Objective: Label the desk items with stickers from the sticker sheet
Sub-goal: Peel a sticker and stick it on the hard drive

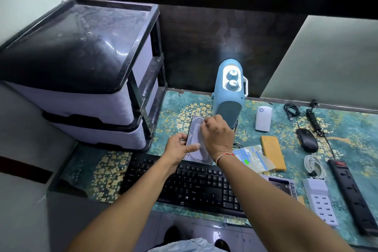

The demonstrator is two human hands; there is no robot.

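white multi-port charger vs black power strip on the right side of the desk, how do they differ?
Colour: the multi-port charger is white, the power strip black. Shape: the charger is a short block, the strip a long narrow bar. Face: the charger shows rows of small ports; the strip shows larger sockets and a red switch at its far end. Shared: both lie flat on the patterned desk mat, side by side, untouched by either hand.

On your worktop, count one silver hard drive (196, 141), one black keyboard (196, 184), one black mouse (307, 139), one light-blue two-knob heater (230, 92), one white oval device (263, 118), one orange flat case (273, 152), one clear sticker sheet (252, 158), one black power strip (354, 192), one white multi-port charger (321, 198), one three-drawer unit (81, 80).
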